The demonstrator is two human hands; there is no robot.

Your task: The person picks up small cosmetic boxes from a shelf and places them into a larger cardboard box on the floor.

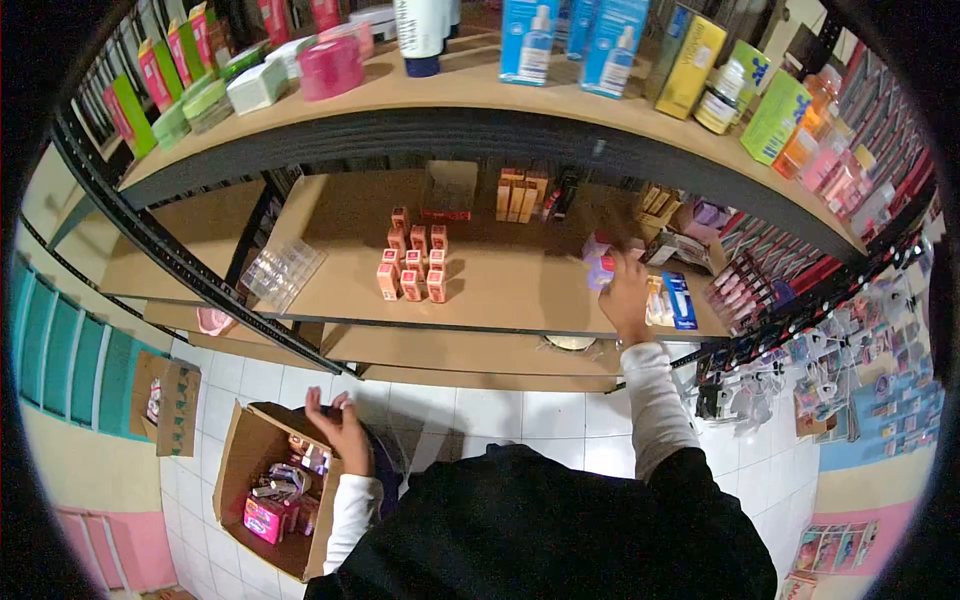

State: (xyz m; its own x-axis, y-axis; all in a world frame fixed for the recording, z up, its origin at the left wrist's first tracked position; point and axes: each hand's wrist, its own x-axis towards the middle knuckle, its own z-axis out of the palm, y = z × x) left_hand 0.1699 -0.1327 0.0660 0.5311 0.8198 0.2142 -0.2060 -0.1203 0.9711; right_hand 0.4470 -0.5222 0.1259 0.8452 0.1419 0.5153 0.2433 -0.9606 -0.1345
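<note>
Right of centre in the frame, the right hand [628, 297] reaches over the middle shelf [510, 290], its fingers bent down onto a purple box [597, 276]. The fingers hide much of it, so whether they pinch it or only touch it cannot be told. Just right of that hand lies a blue pack [680, 301], near the shelf's front edge. The palm or wrist could knock this pack off if the hand swings right or pulls back low. A loose pinch could let the purple box tip or slip.

At lower left, the left hand [345, 435] is beside the open carton [229, 455], fingers apart and loosely curled, with nothing seen in them. A pink pack [263, 521] and a jumble of small goods fill part of the carton. Left of centre, the orange boxes [411, 286] stand upright and close together; a sleeve brushing one could topple its neighbours.
</note>
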